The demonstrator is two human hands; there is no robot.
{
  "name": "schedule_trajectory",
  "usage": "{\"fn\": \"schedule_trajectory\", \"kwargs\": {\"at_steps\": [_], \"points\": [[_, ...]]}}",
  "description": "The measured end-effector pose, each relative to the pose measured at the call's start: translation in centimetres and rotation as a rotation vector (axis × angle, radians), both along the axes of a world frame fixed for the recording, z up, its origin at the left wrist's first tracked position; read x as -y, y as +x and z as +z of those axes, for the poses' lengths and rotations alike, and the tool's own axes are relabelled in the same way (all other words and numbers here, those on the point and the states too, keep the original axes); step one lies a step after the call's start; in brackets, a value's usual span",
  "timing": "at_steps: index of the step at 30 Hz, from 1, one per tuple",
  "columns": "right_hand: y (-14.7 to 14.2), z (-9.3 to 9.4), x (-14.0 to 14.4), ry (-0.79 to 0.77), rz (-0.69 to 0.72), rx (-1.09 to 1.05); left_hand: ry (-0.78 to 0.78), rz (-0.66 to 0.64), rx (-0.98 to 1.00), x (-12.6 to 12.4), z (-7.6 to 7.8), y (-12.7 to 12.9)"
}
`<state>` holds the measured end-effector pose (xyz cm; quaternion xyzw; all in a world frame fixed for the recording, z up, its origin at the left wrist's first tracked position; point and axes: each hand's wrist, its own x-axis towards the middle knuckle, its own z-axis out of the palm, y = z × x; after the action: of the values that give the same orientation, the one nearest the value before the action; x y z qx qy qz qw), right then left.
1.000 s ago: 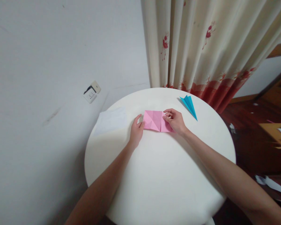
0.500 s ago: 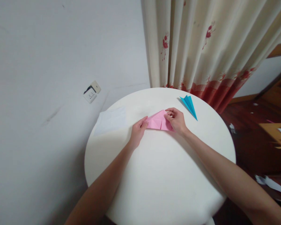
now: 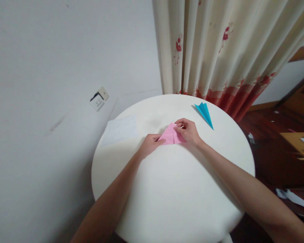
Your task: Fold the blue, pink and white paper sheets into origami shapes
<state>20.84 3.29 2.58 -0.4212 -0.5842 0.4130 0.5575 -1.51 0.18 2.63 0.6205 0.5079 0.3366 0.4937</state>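
A folded sheet of pink paper, roughly triangular with a slit or seam at its lower edge, is held between both hands near the middle of the round white table. My left hand pinches its left corner, thumb on top and fingers behind. At the upper right edge, my right hand grips the paper between thumb and fingers and covers part of that side. A blue paper plane lies on the table beyond my right hand.
White paper lies at the table's left side. A wall with a socket borders the left, and a patterned curtain hangs behind. To the right, a wooden surface with papers stands above the dark floor.
My left hand has moved slightly nearer and turned, its thumb now over the paper's left corner. The pink paper has gone from a wider shape to a more pointed triangle. My right hand shifted slightly left.
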Motion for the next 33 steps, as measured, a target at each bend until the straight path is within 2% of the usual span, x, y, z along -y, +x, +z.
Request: {"fn": "schedule_trajectory", "kwargs": {"at_steps": [3,7,10,12,14,17,19,21,24,26,33], "points": [[-0.6,-0.1,0.5,0.002,0.053,0.026,-0.030,-0.071,-0.011,0.0,0.1,-0.1],[-1.4,-0.9,0.8,-0.009,0.095,0.077,-0.052,-0.078,0.025,-0.1,0.0,0.4],[-1.6,-1.8,0.6,0.001,0.087,0.110,-0.021,-0.087,0.112,-0.1,-0.3,1.0],[-1.6,-2.3,0.4,-0.003,0.078,0.133,0.040,-0.085,0.098,-0.2,-0.8,1.2],[-1.4,-2.7,0.2,-0.007,0.063,0.189,0.145,-0.042,-0.030,-0.3,-1.5,1.2],[-1.2,-2.9,0.1,0.002,0.009,0.382,0.386,0.029,-0.337,-0.6,-2.2,0.8],[-1.2,-3.0,0.2,0.008,-0.030,0.531,0.532,0.013,-0.495,-0.7,-2.4,0.5],[-1.2,-2.9,0.3,0.014,-0.045,0.643,0.614,-0.070,-0.566,-0.7,-2.4,0.4],[-1.4,-2.6,0.5,0.051,-0.039,0.748,0.643,-0.240,-0.558,-0.6,-2.4,0.5],[-1.4,-2.3,0.6,0.083,-0.035,0.802,0.628,-0.301,-0.556,-0.6,-2.5,0.6],[-1.3,-1.3,1.3,0.154,-0.028,0.984,0.536,-0.341,-0.754,0.0,-2.3,0.9]]}}
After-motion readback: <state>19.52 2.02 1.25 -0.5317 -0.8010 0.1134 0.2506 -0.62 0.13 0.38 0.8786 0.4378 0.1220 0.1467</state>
